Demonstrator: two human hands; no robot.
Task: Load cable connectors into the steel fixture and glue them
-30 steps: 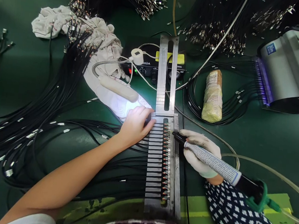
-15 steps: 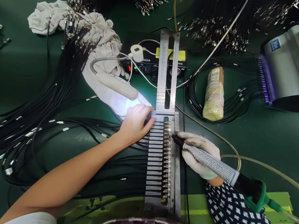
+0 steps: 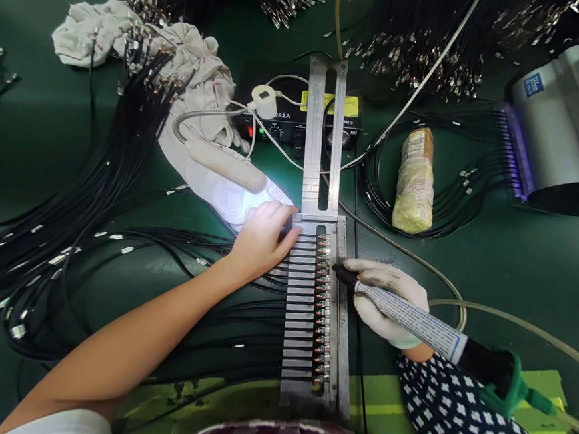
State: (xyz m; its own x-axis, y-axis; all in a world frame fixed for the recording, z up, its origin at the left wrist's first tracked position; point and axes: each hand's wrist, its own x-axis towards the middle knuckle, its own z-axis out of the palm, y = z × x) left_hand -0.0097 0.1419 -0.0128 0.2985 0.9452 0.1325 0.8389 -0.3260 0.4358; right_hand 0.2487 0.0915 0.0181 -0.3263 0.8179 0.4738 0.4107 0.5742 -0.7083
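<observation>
Grip dispensing syringe (image 3: pixel 412 318) by the printed barrel, as clamped now in gloved right hand (image 3: pixel 387 305); expect light, rigid handling and a fragile tip, set against connector row (image 3: pixel 320 300) of slotted metal fixture (image 3: pixel 298 325) at mid front edge of desk (image 3: pixel 490 273). Note left hand (image 3: pixel 262 238) flat, fingers together, pressing the fixture's far left bars. Versus half a second ago: tip slightly nearer the front edge, left hand unmoved.

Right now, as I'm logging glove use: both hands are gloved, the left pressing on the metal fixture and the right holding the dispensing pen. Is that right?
Not quite. The head view shows the left hand bare; only the right hand wears a glove. The left does press on the metal fixture, and the right holds the dispensing pen.
</observation>
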